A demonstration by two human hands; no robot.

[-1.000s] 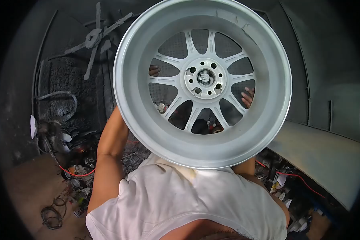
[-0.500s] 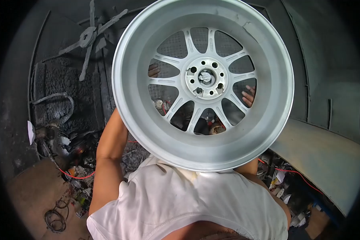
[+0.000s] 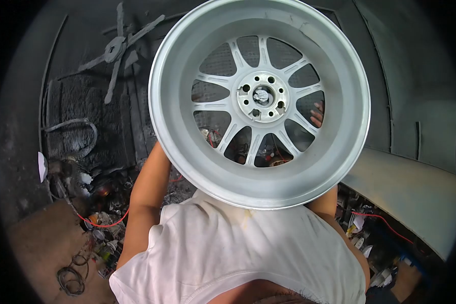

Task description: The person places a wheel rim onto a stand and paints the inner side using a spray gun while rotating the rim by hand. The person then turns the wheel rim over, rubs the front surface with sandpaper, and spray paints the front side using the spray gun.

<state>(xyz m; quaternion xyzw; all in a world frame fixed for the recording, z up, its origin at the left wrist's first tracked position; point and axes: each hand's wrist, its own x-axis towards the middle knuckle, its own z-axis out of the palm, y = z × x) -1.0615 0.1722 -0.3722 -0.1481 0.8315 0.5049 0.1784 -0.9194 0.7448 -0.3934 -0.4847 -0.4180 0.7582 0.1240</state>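
Observation:
A large silver wheel rim point(image 3: 261, 190) fills the upper middle of the view, its hollow barrel facing the camera and its spokes at the far side. Through a gap between spokes at the right, fingers of my right hand point(image 3: 316, 114) show behind the rim, bent against it. Of my left hand point(image 3: 196, 96), only a small dark part shows through the left gap; the rim hides the rest. Both forearms reach up under the rim from the sides. Crumpled pale material point(image 3: 261, 96) sits in the hub's centre hole.
At upper left stands a grey-coated stand with radiating arms point(image 3: 115, 49). A hose point(image 3: 93, 133) curves below it. Red tubing point(image 3: 385, 230) and clutter lie low on both sides. A pale panel point(image 3: 405, 190) slopes at the right; a coiled cable point(image 3: 72, 279) lies lower left.
The rim has turned slightly counterclockwise, its spokes now at a different angle. Less of my left hand shows through the gap than before. My left forearm has shifted a little to the right.

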